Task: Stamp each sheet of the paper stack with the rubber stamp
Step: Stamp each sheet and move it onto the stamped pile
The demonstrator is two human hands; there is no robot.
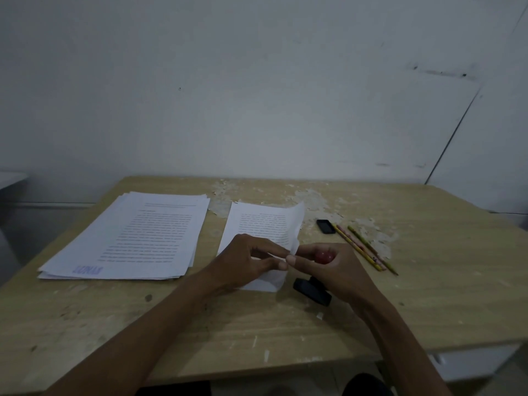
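A stack of printed sheets lies on the left of the wooden table, its top sheet bearing a purple stamp mark near the front left corner. A second, smaller pile of sheets lies at the centre. My left hand rests on it and pinches the right edge of its top sheet, which curls upward. My right hand grips the rubber stamp by its red knob; the stamp's black base hangs just above the table, right of the pile.
A small black ink pad lies right of the centre pile. Beside it are three pencils lying diagonally. The tabletop is scuffed with peeled patches near the back. A pale wall stands behind the table.
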